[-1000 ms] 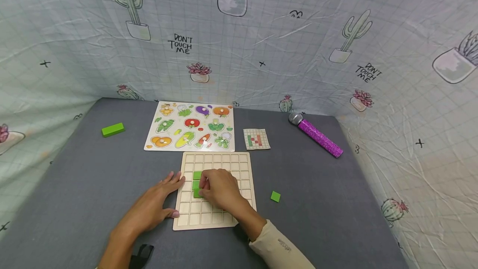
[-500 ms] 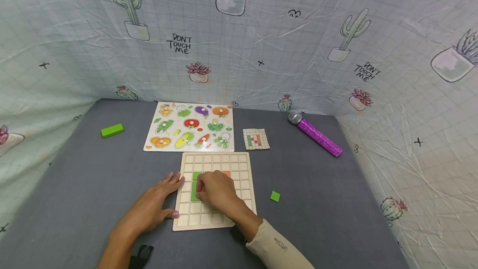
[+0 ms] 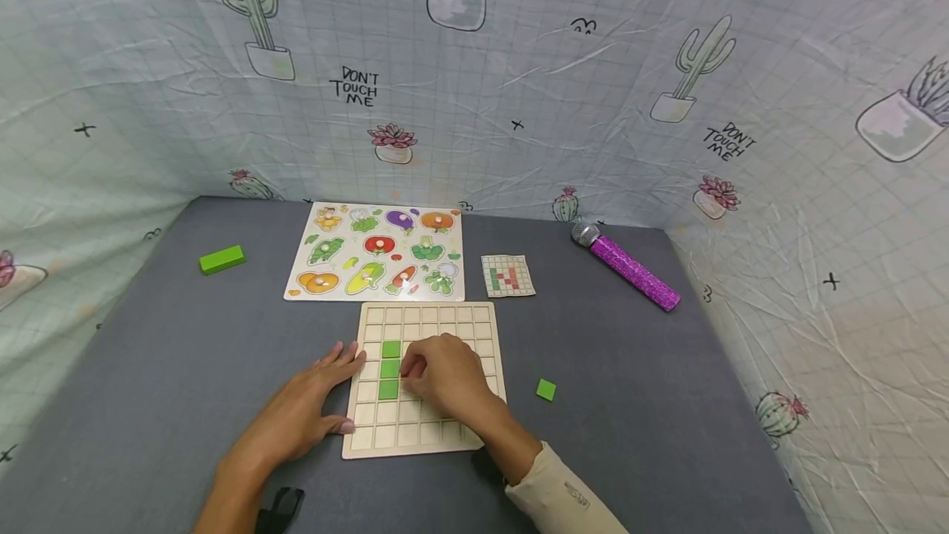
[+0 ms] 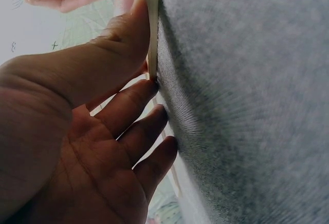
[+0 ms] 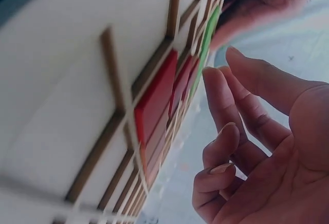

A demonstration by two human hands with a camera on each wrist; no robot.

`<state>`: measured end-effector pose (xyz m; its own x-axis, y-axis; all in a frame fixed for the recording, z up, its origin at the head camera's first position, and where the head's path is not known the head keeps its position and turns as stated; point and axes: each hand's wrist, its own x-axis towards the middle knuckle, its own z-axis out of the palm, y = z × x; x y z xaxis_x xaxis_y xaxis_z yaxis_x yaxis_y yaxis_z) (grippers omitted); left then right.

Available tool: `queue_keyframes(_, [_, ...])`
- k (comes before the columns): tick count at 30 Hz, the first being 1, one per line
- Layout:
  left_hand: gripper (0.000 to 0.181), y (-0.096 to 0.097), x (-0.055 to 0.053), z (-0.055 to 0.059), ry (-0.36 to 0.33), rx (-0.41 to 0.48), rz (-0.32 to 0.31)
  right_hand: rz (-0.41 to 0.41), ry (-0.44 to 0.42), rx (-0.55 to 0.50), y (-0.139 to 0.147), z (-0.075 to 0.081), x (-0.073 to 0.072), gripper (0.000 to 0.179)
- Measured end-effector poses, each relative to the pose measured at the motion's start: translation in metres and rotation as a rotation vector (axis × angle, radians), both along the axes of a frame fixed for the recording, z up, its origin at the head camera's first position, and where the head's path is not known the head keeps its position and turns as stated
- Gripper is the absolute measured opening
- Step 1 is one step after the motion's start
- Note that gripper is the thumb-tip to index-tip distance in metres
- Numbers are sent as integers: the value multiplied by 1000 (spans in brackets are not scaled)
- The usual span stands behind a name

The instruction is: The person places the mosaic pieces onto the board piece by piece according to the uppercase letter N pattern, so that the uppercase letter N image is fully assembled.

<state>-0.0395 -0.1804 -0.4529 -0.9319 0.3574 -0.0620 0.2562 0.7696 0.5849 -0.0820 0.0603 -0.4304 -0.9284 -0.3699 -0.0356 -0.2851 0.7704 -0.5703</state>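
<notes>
On the table, a wooden grid board lies with a column of green square tiles in its cells. Fingers and thumb of my left hand rest against the board's left edge, extended and spread, as the left wrist view also shows. Just right of the green column, my right hand hovers over the board. Seen from the right wrist, thumb and index finger stand slightly apart with nothing between them. Red tiles sit in neighbouring cells there; the right hand hides them in the head view.
A loose green tile lies right of the board. Behind it are a vegetable picture board and a small pattern card. A purple microphone lies at right, a green block at far left.
The lowest green tile has slid down slightly and now sits level in line with the others. My right hand has lifted off it and moved right. My left hand stays put.
</notes>
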Motion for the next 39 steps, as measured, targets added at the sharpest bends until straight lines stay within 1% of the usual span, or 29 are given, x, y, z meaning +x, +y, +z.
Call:
queue_keyframes(7, [97,1,0,1,-29,-9,15,-48,4,-65,28,1,2,12])
queue_keyframes(13, [99,1,-1,1,-30,-11,14,-84,-22,-122,55,2,3,17])
queue_keyframes(16, [99,0,-1,1,-33,-12,12,-112,-38,-122,69,3,5,18])
queue_keyframes(22, [98,0,-2,2,-38,-1,8,-160,-34,-120,96,2,11,21])
queue_keyframes(25, [98,0,-2,3,-46,0,7,-201,-43,-131,108,0,15,23])
queue_keyframes(28, [98,0,-3,3,-55,-8,7,-251,-46,-120,121,-1,18,26])
queue_keyframes(33, [99,0,-3,3,-55,-15,6,-309,-29,-87,142,-4,23,29])
queue_keyframes(39, [99,0,-3,3,-52,-10,4,-333,4,-58,165,-8,29,32])
